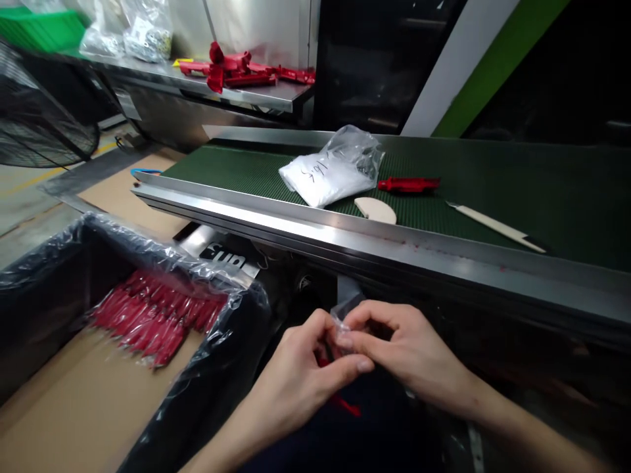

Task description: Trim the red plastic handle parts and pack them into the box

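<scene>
Low in front of me, just off the conveyor's near edge, my two hands meet over a small clear plastic bag [348, 305]. My left hand [296, 368] is closed around a red plastic part [349, 406]; most of the part is hidden behind the fingers, and its lower end pokes out below. With thumb and forefinger, my right hand [404, 338] pinches the clear bag beside the left fingertips. Whether the red part is inside the bag, I cannot tell. Another red part [409, 185] lies on the green belt.
On the green conveyor belt [231, 171] are a white plastic packet [320, 174], a beige half-round piece [377, 210] and a slim knife [495, 225]. A lined box [142, 246] at left holds several bagged red parts [158, 315]. Behind are a fan [39, 112] and red parts [241, 69] on a metal table.
</scene>
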The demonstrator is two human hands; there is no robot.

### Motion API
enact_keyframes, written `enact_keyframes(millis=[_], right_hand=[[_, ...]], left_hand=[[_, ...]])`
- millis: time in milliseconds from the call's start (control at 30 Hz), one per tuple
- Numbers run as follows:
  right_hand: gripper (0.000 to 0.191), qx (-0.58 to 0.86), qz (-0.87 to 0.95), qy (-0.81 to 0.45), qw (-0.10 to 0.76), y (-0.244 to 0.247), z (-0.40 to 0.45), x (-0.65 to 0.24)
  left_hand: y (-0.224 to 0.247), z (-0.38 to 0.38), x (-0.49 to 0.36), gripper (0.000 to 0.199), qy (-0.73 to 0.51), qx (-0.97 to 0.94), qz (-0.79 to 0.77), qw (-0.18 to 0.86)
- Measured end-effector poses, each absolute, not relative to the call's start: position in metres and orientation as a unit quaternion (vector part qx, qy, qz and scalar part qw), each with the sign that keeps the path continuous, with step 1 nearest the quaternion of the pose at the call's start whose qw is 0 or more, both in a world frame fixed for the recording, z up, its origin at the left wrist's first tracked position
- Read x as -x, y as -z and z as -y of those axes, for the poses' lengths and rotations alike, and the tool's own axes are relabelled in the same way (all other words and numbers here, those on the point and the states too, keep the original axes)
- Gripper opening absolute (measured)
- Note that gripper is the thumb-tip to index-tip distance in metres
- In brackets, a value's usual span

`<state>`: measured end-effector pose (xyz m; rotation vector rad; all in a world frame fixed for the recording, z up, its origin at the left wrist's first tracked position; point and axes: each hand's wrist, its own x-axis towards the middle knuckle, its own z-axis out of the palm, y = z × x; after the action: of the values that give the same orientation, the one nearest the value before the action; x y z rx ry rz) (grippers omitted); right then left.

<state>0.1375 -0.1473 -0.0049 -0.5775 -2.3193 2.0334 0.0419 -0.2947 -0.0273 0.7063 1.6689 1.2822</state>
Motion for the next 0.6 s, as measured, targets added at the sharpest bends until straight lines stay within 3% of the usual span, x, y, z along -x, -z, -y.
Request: enact_keyframes(millis=[200,500,600], right_hand=[[0.021,0.178,0.736,-0.653,-0.016,0.019,0.145,-0.145],[0.002,0.235,0.795,-0.552,0.090,0.030,0.143,-0.161],[0.002,0.279,0.794,-0.516,0.160,0.036,0.143,-0.165]], left_hand=[[0.030,0.300,-0.041,0.031,-0.494,-0.325,-0.650,0.478],[0.047,0.279,-0.054,0.038,-0.539,-0.246,-0.689,0.417],[0.043,0.276,-0.059,0.035,-0.533,-0.266,-0.707,0.382]])
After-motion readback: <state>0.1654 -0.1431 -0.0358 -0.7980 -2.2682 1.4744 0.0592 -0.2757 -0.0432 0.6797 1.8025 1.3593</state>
